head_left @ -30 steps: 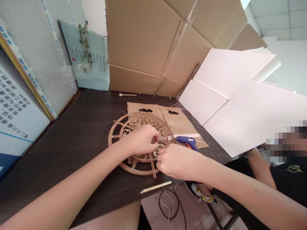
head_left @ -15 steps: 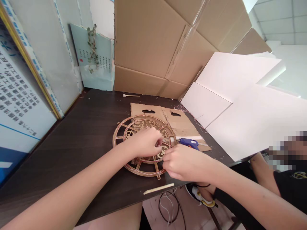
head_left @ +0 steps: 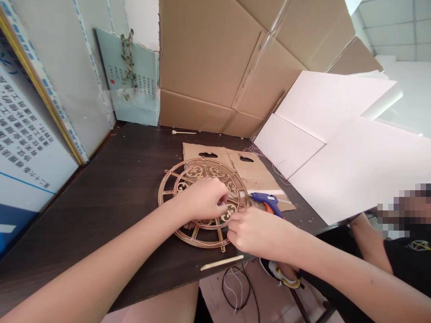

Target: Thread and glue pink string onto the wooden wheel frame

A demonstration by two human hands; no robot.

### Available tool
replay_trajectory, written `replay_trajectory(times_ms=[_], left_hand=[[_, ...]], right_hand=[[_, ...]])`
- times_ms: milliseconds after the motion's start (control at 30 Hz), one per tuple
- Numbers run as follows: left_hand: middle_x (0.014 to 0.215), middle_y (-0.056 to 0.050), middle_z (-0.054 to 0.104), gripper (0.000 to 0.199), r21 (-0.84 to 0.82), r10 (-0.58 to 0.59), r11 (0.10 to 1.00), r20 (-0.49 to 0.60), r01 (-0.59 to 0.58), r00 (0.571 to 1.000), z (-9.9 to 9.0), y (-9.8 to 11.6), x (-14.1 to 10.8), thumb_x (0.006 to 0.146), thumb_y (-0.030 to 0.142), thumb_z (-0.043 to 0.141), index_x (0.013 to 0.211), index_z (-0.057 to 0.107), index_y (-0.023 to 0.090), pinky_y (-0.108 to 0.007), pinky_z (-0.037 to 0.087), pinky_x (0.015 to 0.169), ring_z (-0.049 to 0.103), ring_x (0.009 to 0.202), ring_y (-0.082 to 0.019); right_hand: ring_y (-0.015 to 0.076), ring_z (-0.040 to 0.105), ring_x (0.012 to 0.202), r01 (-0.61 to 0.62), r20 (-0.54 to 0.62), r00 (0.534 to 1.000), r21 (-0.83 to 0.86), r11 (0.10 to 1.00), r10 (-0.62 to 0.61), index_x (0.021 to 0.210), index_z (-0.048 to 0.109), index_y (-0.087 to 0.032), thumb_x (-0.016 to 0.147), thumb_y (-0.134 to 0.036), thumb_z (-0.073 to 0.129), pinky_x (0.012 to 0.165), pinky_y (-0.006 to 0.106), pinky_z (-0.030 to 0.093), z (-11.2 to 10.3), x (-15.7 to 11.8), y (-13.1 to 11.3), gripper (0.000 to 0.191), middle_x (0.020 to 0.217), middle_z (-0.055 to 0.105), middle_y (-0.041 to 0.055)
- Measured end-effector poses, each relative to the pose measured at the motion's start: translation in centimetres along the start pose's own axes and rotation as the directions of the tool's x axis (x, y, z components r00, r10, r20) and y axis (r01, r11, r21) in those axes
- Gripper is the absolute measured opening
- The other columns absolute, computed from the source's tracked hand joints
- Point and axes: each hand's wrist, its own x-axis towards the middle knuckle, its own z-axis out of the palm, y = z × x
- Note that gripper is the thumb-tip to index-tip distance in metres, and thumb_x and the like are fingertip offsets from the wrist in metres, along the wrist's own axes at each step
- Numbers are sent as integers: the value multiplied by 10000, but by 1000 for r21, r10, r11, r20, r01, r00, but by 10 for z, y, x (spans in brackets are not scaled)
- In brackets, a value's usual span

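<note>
A round openwork wooden frame (head_left: 195,243) with scroll ornaments and reddish thread or wire along its rings lies flat, partly over a cardboard sheet (head_left: 262,172). Over its centre is my left hand (head_left: 210,199), fingers curled together; whatever they pinch is too small to make out. My right hand (head_left: 249,231) rests at the frame's lower right edge, its fingers closed on something I cannot make out. A blue glue gun (head_left: 267,199) with an orange trigger lies just right of the frame. Near the table's front edge is a pale stick (head_left: 222,262).
The dark table (head_left: 101,188) is backed by a cardboard wall (head_left: 208,54) and white boards (head_left: 289,143). A cotton swab (head_left: 183,132) lies at the back. A light blue card (head_left: 134,85) stands at the left. Another person (head_left: 370,246) sits at the right; cables hang below.
My right hand has shifted slightly down, uncovering more of the glue gun and its orange trigger. My left hand has barely moved over the frame.
</note>
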Motion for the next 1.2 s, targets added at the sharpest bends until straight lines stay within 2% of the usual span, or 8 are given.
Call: replay_trajectory(times_ms=[267,433,600,767,967,1200], left_hand=[[756,-58,712,97,54,14,998,-13,-13,1000,3,2,0,774,159,613,716,685,190,-329,394,654,620,721,-208],[751,-55,717,106,81,14,997,-9,-13,1000,3,3,-1,770,150,604,708,680,190,-341,410,659,634,715,-217],[756,-53,725,116,101,16,995,-4,-15,1000,1,6,-2,777,155,597,723,693,194,-341,409,650,639,710,-216],[761,-53,724,107,119,19,993,3,-19,1000,1,6,-2,786,178,604,735,697,198,-342,408,645,643,722,-221],[768,-55,721,102,140,24,990,8,-25,1000,3,5,-2,790,180,603,737,688,195,-338,410,651,645,733,-217],[750,-46,705,99,163,21,986,9,-23,1000,2,8,-3,787,163,597,735,676,193,-331,374,613,628,702,-205]], right_hand=[[211,649,743,0,31,1000,25,1000,-1,780,711,-143,871,-95,758,605,360,421,-1,-4,2,113,741,702,29],[212,647,752,-6,92,996,46,999,1,804,713,-134,924,-115,702,628,353,427,-4,-4,2,121,758,704,39],[210,649,792,-63,167,985,125,990,42,819,709,-136,968,-137,655,665,360,436,-12,-5,7,158,798,711,37],[203,658,825,-79,234,972,189,979,33,793,699,-153,972,-91,633,668,346,412,-19,-5,13,201,816,727,29],[197,648,758,-38,209,978,135,990,9,762,691,-144,897,-39,700,597,342,350,-14,-2,6,171,773,717,25],[210,650,769,-3,147,989,48,999,-4,793,701,-142,922,-56,716,608,348,376,-7,-4,0,155,773,706,37]])
